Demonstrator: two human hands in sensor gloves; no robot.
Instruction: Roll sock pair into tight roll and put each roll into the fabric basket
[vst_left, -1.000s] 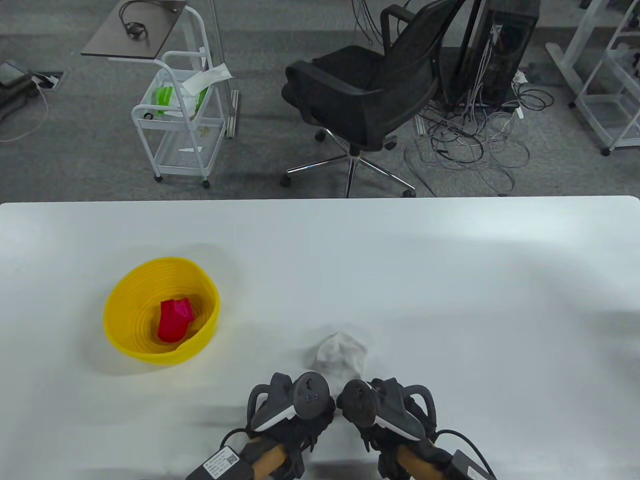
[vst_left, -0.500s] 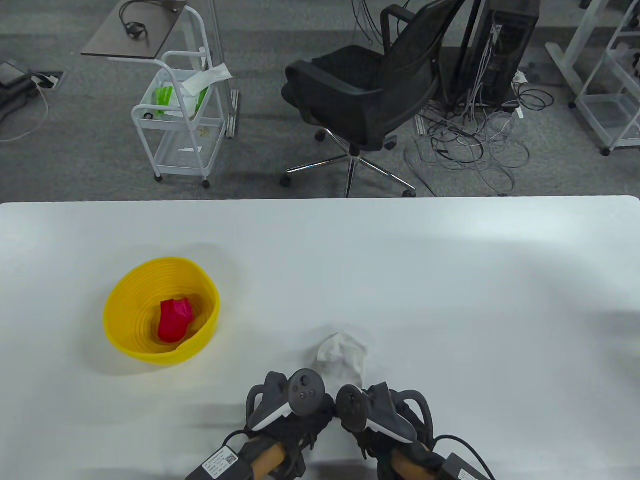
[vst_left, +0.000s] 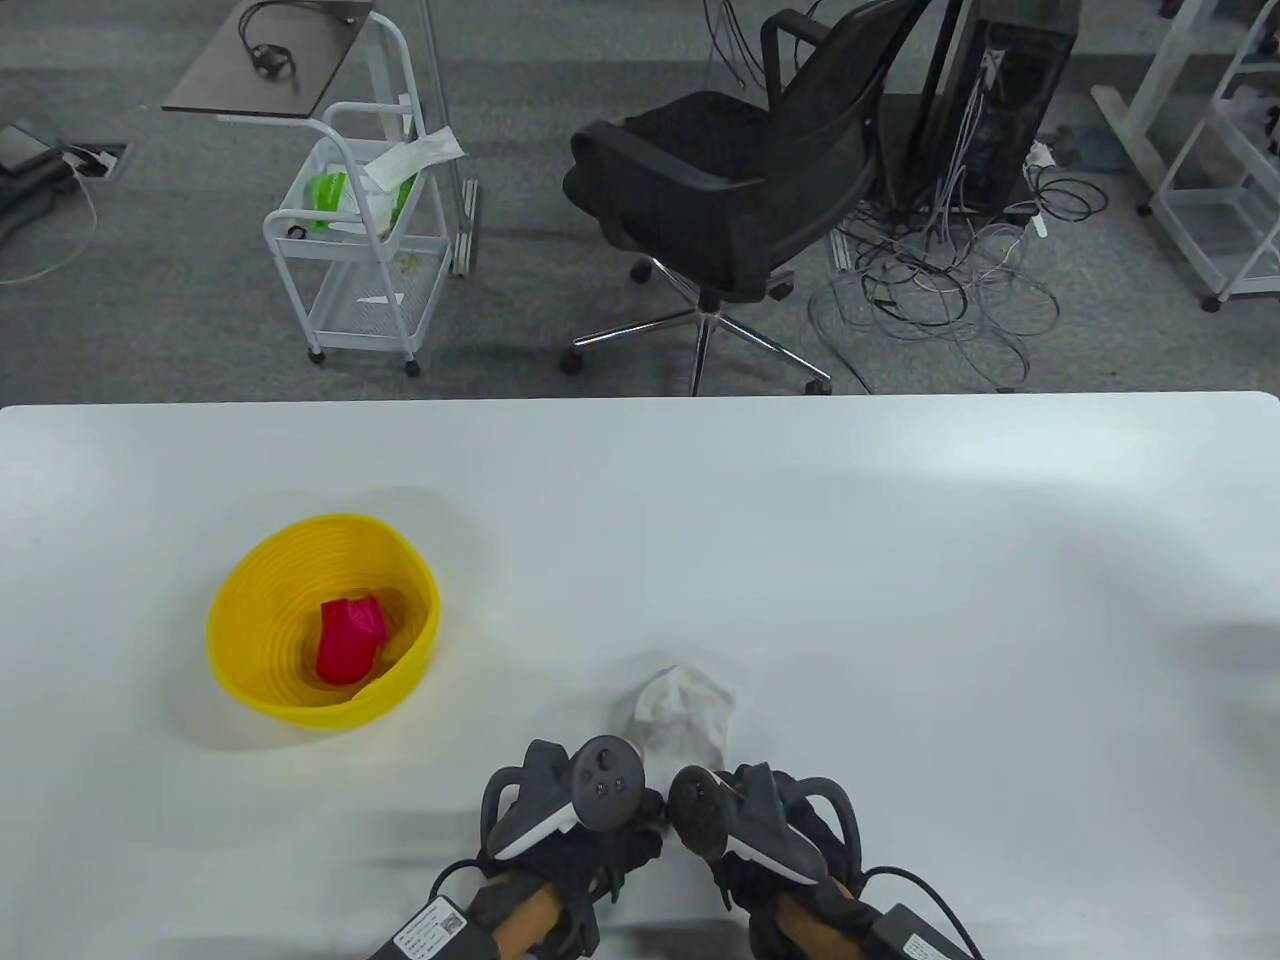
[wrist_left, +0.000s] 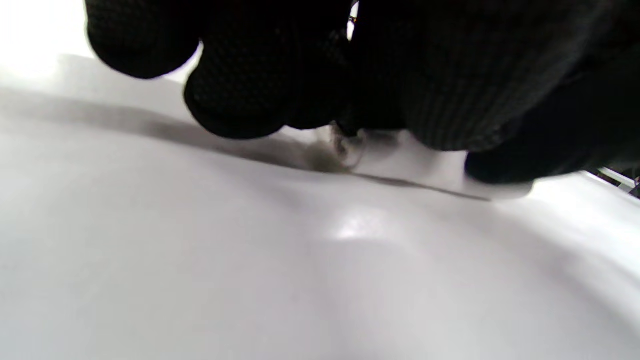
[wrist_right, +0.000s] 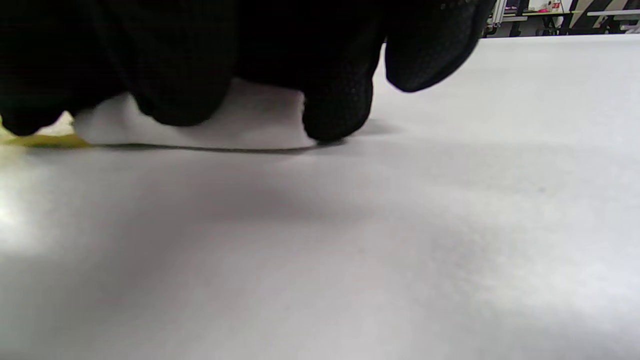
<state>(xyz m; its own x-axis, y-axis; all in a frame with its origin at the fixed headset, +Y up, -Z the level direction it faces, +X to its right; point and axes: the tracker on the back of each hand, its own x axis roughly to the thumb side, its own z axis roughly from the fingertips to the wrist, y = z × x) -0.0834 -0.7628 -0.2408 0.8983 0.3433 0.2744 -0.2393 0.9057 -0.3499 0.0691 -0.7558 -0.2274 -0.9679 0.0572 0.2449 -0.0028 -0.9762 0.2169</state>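
White sock (vst_left: 683, 708) half hidden under left hand (vst_left: 570, 812) and right hand (vst_left: 760, 822); grips indiscernible; one red roll (vst_left: 349, 640) in basket (vst_left: 232, 600).

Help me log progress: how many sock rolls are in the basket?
1: a red roll lies inside the yellow basket. The white socks lie on the table at both hands; nothing seems hidden under the red roll.

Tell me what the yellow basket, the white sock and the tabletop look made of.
Yellow basket: task says fabric, but its stiff, evenly ribbed rings and slight sheen look more like coiled cord or moulded plastic; can't settle it.
White sock: soft knit fabric, matte, crumpled into limp folds.
Tabletop: smooth hard white surface, probably laminate, semi-gloss, showing soft light reflections.
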